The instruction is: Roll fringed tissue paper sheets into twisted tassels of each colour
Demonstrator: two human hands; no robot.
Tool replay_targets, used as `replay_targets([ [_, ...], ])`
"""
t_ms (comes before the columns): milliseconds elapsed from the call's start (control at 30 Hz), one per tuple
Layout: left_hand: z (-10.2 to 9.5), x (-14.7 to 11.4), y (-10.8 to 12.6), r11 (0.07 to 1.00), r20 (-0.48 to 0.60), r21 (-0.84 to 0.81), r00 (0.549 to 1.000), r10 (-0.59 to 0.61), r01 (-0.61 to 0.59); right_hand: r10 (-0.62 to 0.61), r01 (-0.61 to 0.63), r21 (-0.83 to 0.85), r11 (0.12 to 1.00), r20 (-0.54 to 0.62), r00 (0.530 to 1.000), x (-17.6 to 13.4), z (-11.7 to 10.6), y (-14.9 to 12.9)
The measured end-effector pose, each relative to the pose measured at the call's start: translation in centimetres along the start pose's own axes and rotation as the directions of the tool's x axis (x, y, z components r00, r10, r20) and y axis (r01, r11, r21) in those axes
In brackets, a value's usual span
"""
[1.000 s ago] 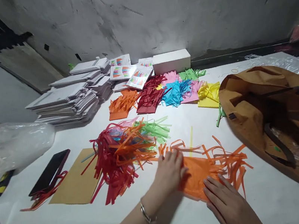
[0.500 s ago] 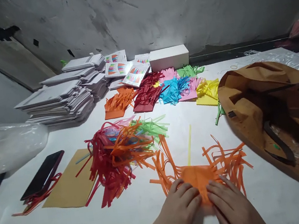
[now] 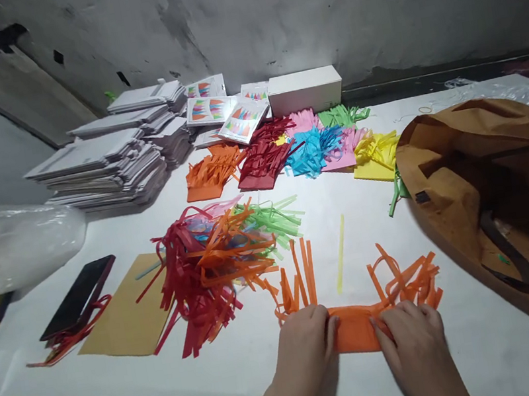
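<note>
That folded, fringed orange paper band (image 3: 356,331) is gripped at its sides by left hand (image 3: 305,342) and right hand (image 3: 415,341), near the front of the flat white table (image 3: 487,337). I'd press evenly, crease square, and keep the fringe clear of the shaggy red-and-orange paper heap (image 3: 202,308).

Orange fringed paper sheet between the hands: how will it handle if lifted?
The orange fringed paper sheet looks thin, so it is probably light. Its narrow orange strips bend and splay loosely, so may flop and tangle. The flat middle between left hand and right hand may be stiffer.
</note>
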State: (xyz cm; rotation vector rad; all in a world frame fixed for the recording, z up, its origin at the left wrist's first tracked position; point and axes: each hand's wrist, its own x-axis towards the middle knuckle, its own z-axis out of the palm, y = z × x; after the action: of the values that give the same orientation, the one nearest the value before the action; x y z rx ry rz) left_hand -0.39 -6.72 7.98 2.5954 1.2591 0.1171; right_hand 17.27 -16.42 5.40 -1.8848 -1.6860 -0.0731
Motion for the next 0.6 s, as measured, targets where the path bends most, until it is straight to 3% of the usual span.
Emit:
replay_targets([
  [133, -0.4, 0.8, 0.3, 0.999, 0.021, 0.034, 0.999, -0.026, 0.025, 0.017, -0.015, -0.084, 0.996, 0.022, 1.000, 0.7, -0.3, 0.3],
  [233, -0.5, 0.7, 0.4, 0.999, 0.032, 0.042, 0.999, -0.027, 0.026, -0.010, -0.011, -0.180, 0.984, -0.116, 0.993, 0.9, -1.0, 0.4],
  [300, -0.4, 0.8, 0.4, 0.999, 0.035, 0.042, 0.999, -0.025, 0.024, -0.148, 0.115, -0.185, 0.976, -0.175, 0.973, 0.7, -1.3, 0.4],
  [367, -0.4, 0.9, 0.3, 0.999, 0.036, 0.036, 0.999, -0.020, 0.019, -0.319, 0.311, -0.080, 0.947, -0.145, 0.936, 0.2, -1.2, 0.2],
  [467, -0.6, 0.9, 0.1, 1.000, 0.028, 0.021, 0.999, -0.015, 0.014, -0.404, 0.414, 0.065, 0.908, -0.125, 0.906, -0.6, -0.2, 0.0],
  [533, -0.7, 0.6, -0.1, 0.997, -0.054, -0.020, 0.996, 0.077, -0.078, -0.390, 0.402, 0.058, 0.914, -0.151, 0.908, -0.6, 0.2, -0.2],
  [600, -0.6, 0.1, -0.3, 0.959, -0.168, -0.053, 0.949, 0.267, -0.279, -0.392, 0.406, 0.074, 0.911, -0.155, 0.907, -0.2, 0.0, -0.4],
])
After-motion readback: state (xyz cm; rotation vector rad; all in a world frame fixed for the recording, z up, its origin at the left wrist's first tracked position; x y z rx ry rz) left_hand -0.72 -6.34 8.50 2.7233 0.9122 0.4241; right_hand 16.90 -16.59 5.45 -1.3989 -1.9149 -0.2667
